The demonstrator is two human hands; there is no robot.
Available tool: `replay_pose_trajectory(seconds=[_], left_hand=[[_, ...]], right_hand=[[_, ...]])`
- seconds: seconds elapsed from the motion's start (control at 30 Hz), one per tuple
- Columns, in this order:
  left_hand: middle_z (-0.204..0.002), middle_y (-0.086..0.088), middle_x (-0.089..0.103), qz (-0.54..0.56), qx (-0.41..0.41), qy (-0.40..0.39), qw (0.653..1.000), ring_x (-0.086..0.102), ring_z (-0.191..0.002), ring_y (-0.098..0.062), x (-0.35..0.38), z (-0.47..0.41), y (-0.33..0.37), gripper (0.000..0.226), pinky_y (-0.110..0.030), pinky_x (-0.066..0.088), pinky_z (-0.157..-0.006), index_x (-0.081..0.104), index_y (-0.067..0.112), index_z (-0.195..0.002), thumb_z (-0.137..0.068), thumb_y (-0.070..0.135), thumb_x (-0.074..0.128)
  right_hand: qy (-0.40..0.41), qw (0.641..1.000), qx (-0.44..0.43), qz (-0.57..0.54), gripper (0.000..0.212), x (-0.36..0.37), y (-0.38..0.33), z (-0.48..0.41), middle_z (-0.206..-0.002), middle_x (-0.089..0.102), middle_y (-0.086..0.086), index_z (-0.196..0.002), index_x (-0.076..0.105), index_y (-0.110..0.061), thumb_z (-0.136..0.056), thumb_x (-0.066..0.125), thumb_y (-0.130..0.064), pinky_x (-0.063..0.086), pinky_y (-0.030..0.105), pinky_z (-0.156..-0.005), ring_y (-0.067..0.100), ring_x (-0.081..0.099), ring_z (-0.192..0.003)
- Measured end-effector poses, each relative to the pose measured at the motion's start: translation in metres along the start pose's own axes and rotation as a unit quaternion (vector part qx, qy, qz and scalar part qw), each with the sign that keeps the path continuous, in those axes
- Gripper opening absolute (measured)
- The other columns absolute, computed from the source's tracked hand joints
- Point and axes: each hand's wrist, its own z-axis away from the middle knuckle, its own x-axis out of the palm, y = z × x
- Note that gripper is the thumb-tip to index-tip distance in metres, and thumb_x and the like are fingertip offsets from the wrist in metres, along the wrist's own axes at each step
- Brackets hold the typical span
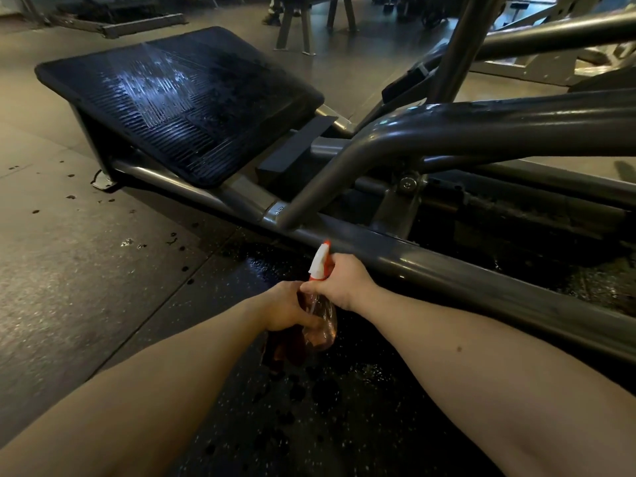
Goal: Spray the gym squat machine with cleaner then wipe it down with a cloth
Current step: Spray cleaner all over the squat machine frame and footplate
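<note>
Half the job at most looks done: the squat machine's footplate point(179, 108) at ten o'clock glistens with cleaner, droplets spot the floor point(86, 270), and wiping is not yet begun. At centre, the left hand point(287, 309) wraps its fingers round the spray bottle point(320, 266), and the right hand point(344, 284) grips its trigger neck. Both forearms reach forward.

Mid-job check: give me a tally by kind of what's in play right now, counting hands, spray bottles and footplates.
Hands: 2, the left hand and the right hand, both holding the bottle
Red and white spray bottle: 1
Wet black footplate: 1
Total: 4
</note>
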Motion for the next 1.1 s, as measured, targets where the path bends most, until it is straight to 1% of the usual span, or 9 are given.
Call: replay_pose_trajectory(seconds=[0.07, 0.2, 0.3, 0.4, 0.57, 0.73, 0.8, 0.9, 1.1], left_hand=[[-0.110, 0.004, 0.070, -0.011, 0.001, -0.011, 1.000, 0.070, -0.097, -0.015, 0.011, -0.004, 0.003, 0.056, -0.038, 0.060, -0.091, 0.061, 0.027, -0.126, -0.077, 0.039, 0.087], [-0.110, 0.007, 0.071, -0.007, 0.000, -0.042, 0.999, 0.071, -0.098, -0.014, 0.033, -0.012, 0.007, 0.060, -0.039, 0.060, -0.091, 0.062, 0.033, -0.124, -0.072, 0.045, 0.089], [-0.105, 0.008, 0.073, -0.017, 0.007, -0.048, 0.999, 0.072, -0.095, -0.012, 0.049, -0.019, 0.010, 0.058, -0.040, 0.061, -0.092, 0.064, 0.034, -0.118, -0.068, 0.047, 0.090], [-0.104, 0.007, 0.073, -0.012, 0.010, -0.039, 0.999, 0.071, -0.095, -0.011, 0.063, -0.024, 0.017, 0.054, -0.038, 0.061, -0.091, 0.065, 0.033, -0.116, -0.069, 0.043, 0.090], [-0.106, 0.007, 0.073, -0.007, 0.017, -0.054, 0.998, 0.071, -0.097, -0.010, 0.080, -0.032, 0.038, 0.057, -0.035, 0.060, -0.092, 0.065, 0.030, -0.120, -0.071, 0.040, 0.092], [-0.105, 0.006, 0.072, -0.001, 0.035, -0.062, 0.997, 0.070, -0.098, -0.013, 0.103, -0.041, 0.057, 0.049, -0.038, 0.059, -0.094, 0.065, 0.036, -0.110, -0.070, 0.040, 0.093], [-0.106, 0.006, 0.071, -0.002, 0.041, -0.064, 0.997, 0.069, -0.099, -0.013, 0.111, -0.044, 0.066, 0.050, -0.038, 0.058, -0.095, 0.064, 0.034, -0.113, -0.072, 0.038, 0.092], [-0.104, 0.009, 0.068, -0.025, 0.047, -0.084, 0.995, 0.066, -0.096, -0.010, 0.124, -0.051, 0.081, 0.045, -0.035, 0.057, -0.094, 0.061, 0.035, -0.108, -0.074, 0.039, 0.090], [-0.105, 0.008, 0.065, -0.059, 0.067, -0.091, 0.992, 0.063, -0.097, -0.009, 0.164, -0.067, 0.112, 0.050, -0.031, 0.056, -0.090, 0.062, 0.027, -0.118, -0.077, 0.039, 0.088]], right_hand=[[-0.017, 1.000, 0.013, -0.007, 0.060, -0.001, 0.012, 0.003, -0.109, 0.067, -0.004, -0.110, 0.061, -0.024, -0.067, 0.091, -0.053, 0.055, 0.041, -0.097, 0.020, 0.065, -0.107], [-0.029, 0.998, 0.039, -0.031, 0.074, -0.003, 0.040, 0.008, -0.118, 0.065, -0.004, -0.125, 0.060, -0.024, -0.065, 0.092, -0.054, 0.055, 0.043, -0.100, 0.019, 0.063, -0.111], [-0.018, 0.998, 0.047, -0.039, 0.057, -0.002, 0.062, 0.013, -0.105, 0.066, -0.008, -0.109, 0.061, -0.029, -0.066, 0.093, -0.051, 0.057, 0.040, -0.095, 0.016, 0.065, -0.102], [-0.004, 0.998, 0.054, -0.040, 0.053, -0.004, 0.075, 0.016, -0.101, 0.066, -0.008, -0.103, 0.062, -0.028, -0.066, 0.092, -0.051, 0.058, 0.041, -0.092, 0.017, 0.065, -0.098], [0.006, 0.998, 0.060, -0.026, 0.084, -0.019, 0.096, 0.020, -0.108, 0.065, -0.006, -0.112, 0.061, -0.028, -0.045, 0.083, -0.072, 0.056, 0.044, -0.094, 0.020, 0.064, -0.103], [0.015, 0.998, 0.065, -0.019, 0.062, -0.037, 0.123, 0.027, -0.101, 0.067, -0.006, -0.109, 0.065, -0.025, -0.063, 0.091, -0.057, 0.057, 0.043, -0.092, 0.019, 0.065, -0.097], [0.012, 0.997, 0.072, -0.009, 0.064, -0.045, 0.132, 0.030, -0.104, 0.066, -0.005, -0.113, 0.063, -0.023, -0.065, 0.090, -0.057, 0.056, 0.042, -0.093, 0.020, 0.064, -0.100], [0.019, 0.996, 0.084, -0.005, 0.081, -0.056, 0.151, 0.036, -0.111, 0.064, -0.005, -0.119, 0.060, -0.025, -0.055, 0.086, -0.069, 0.055, 0.044, -0.096, 0.021, 0.063, -0.106], [0.045, 0.993, 0.111, -0.018, 0.061, -0.082, 0.191, 0.059, -0.103, 0.065, -0.006, -0.111, 0.062, -0.024, -0.067, 0.089, -0.056, 0.055, 0.039, -0.091, 0.018, 0.064, -0.100]])
